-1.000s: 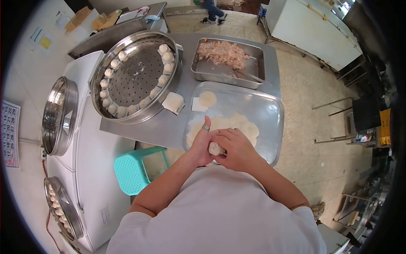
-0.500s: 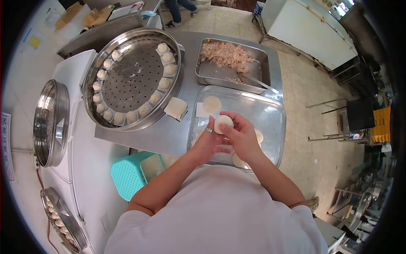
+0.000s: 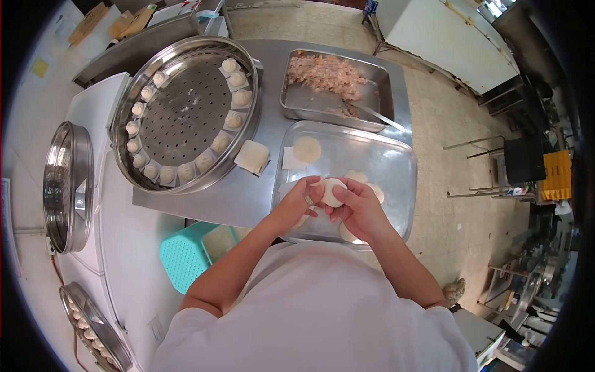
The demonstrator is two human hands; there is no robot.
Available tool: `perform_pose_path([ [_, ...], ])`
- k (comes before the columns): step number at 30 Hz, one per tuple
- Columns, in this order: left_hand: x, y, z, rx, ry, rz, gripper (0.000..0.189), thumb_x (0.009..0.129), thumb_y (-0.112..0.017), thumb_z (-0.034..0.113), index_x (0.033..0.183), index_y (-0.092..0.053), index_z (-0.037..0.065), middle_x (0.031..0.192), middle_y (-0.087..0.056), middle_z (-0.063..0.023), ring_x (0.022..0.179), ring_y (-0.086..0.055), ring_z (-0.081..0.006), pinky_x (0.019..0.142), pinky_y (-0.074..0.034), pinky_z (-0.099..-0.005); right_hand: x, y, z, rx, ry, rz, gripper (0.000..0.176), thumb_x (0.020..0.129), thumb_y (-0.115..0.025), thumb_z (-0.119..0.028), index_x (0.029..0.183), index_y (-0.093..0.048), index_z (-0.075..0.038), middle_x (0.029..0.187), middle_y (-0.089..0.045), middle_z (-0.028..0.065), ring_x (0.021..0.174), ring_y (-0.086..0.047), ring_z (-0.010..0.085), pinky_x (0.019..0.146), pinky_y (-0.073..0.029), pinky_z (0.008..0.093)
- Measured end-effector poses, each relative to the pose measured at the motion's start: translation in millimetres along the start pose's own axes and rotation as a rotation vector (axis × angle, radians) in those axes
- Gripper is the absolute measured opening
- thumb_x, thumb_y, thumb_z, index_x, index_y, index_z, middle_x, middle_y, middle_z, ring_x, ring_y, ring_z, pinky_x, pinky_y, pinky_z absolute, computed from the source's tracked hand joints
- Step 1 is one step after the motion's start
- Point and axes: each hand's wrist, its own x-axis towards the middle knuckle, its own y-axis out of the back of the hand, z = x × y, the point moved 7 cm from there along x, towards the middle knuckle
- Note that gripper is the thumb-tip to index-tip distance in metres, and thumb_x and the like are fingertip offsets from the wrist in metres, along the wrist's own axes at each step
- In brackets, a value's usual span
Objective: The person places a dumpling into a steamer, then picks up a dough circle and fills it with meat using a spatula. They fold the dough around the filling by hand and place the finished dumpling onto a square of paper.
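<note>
Above the flat metal tray (image 3: 396,167), a rounded piece of white dough (image 3: 333,191) sits between my two hands. My left hand (image 3: 300,202), with a ring on one finger, has its fingertips bent against the dough's left side. My right hand (image 3: 361,209) grips it from the right, thumb on top and fingers curled beneath. Whether anything is inside the dough cannot be seen. A flat dough wrapper (image 3: 307,149) lies on the tray, partly over a square of white paper (image 3: 292,159). More dough rounds lie around and under my hands, partly hidden.
Pinched buns on papers line the rim of a perforated steamer tray (image 3: 192,111). Beside it is a stack of white paper squares (image 3: 253,156). Minced filling (image 3: 325,74) and a metal-handled utensil (image 3: 381,116) lie in a deep pan. A turquoise stool (image 3: 186,257) stands below left.
The dough has turned from facing up to being tilted between my hands, and my right hand has shifted slightly down. The view has moved a little; the person at the back is out of sight.
</note>
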Motion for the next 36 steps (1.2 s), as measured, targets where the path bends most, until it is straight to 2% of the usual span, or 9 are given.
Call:
perform_pose_path([
  [2, -1, -1, 1, 0.102, 0.016, -0.058, 0.067, 0.105, -0.060, 0.038, 0.153, -0.033, 0.000, 0.131, -0.059, -0.0115, 0.108, -0.063, -0.0192, 0.089, -0.055, -0.0365, 0, 5, -7, -0.014, -0.004, 0.039, 0.037, 0.101, -0.067, -0.020, 0.128, -0.061, 0.005, 0.108, -0.070, 0.0109, 0.081, -0.069, 0.0168, 0.067, -0.057, 0.0307],
  [5, -9, -8, 13, 0.179, 0.067, -0.027, 0.054, 0.104, -0.052, 0.019, 0.152, -0.036, 0.002, 0.140, -0.054, -0.0149, 0.117, -0.061, -0.0253, 0.093, -0.054, -0.0387, 20, 24, -38, -0.144, 0.088, 0.124, 0.037, 0.100, -0.068, -0.017, 0.129, -0.061, 0.005, 0.106, -0.070, 0.0117, 0.080, -0.069, 0.0165, 0.068, -0.057, 0.0314],
  [8, -14, 5, 7, 0.036, 0.064, 0.005, 0.055, 0.104, -0.056, 0.022, 0.150, -0.038, 0.000, 0.138, -0.056, -0.0145, 0.115, -0.062, -0.0248, 0.092, -0.054, -0.0372, 55, 23, -104, -0.446, 0.298, 0.172, 0.033, 0.098, -0.067, -0.011, 0.125, -0.063, 0.007, 0.101, -0.071, 0.0118, 0.080, -0.069, 0.0160, 0.069, -0.057, 0.0306],
  [11, -18, 26, -8, 0.031, 0.053, 0.015, 0.054, 0.104, -0.061, 0.028, 0.147, -0.044, 0.000, 0.135, -0.059, -0.0137, 0.113, -0.063, -0.0235, 0.093, -0.053, -0.0371, 117, 33, -144, -0.799, 0.302, 0.207, 0.032, 0.092, -0.069, -0.012, 0.120, -0.068, 0.005, 0.096, -0.072, 0.0137, 0.083, -0.070, 0.0191, 0.073, -0.058, 0.0331],
  [14, -30, 47, -8, -0.016, 0.028, 0.052, 0.052, 0.104, -0.063, 0.033, 0.142, -0.050, 0.000, 0.131, -0.062, -0.0129, 0.112, -0.064, -0.0224, 0.093, -0.052, -0.0365, 180, 26, -161, -1.290, 0.445, 0.255, 0.034, 0.085, -0.072, -0.016, 0.116, -0.072, 0.000, 0.098, -0.074, 0.0182, 0.088, -0.072, 0.0275, 0.080, -0.058, 0.0391],
  [17, -40, 62, -10, -0.068, 0.018, 0.069, 0.049, 0.103, -0.063, 0.033, 0.139, -0.054, 0.001, 0.129, -0.064, -0.0118, 0.112, -0.064, -0.0212, 0.094, -0.052, -0.0358, 244, 15, -151, -1.592, 0.444, 0.158, 0.038, 0.081, -0.074, -0.021, 0.116, -0.073, -0.005, 0.105, -0.073, 0.0211, 0.098, -0.071, 0.0362, 0.087, -0.056, 0.0442],
  [23, -46, 77, -19, -0.154, -0.011, 0.106, 0.044, 0.104, -0.063, 0.027, 0.138, -0.055, 0.001, 0.129, -0.065, -0.0097, 0.111, -0.064, -0.0198, 0.094, -0.052, -0.0345, 317, -11, -117, -1.868, 0.338, 0.044, 0.028, 0.083, -0.069, -0.013, 0.110, -0.073, -0.005, 0.107, -0.073, 0.0221, 0.106, -0.069, 0.0397, 0.091, -0.055, 0.0493],
  [26, -48, 82, -24, -0.160, -0.024, 0.119, 0.043, 0.104, -0.063, 0.026, 0.139, -0.055, 0.002, 0.130, -0.065, -0.0098, 0.112, -0.064, -0.0196, 0.094, -0.052, -0.0343, 346, 0, -105, -2.000, 0.409, 0.006, 0.028, 0.084, -0.066, -0.010, 0.111, -0.072, -0.006, 0.107, -0.073, 0.0230, 0.107, -0.068, 0.0407, 0.091, -0.055, 0.0509],
  [36, -45, 92, -32, -0.200, -0.007, 0.136, 0.043, 0.104, -0.065, 0.028, 0.137, -0.056, 0.002, 0.130, -0.065, -0.0099, 0.111, -0.064, -0.0198, 0.095, -0.052, -0.0355, 331, -4, -101, -2.000, 0.181, -0.113, 0.036, 0.084, -0.064, -0.006, 0.119, -0.072, -0.010, 0.109, -0.072, 0.0238, 0.108, -0.068, 0.0417, 0.091, -0.056, 0.0488],
])
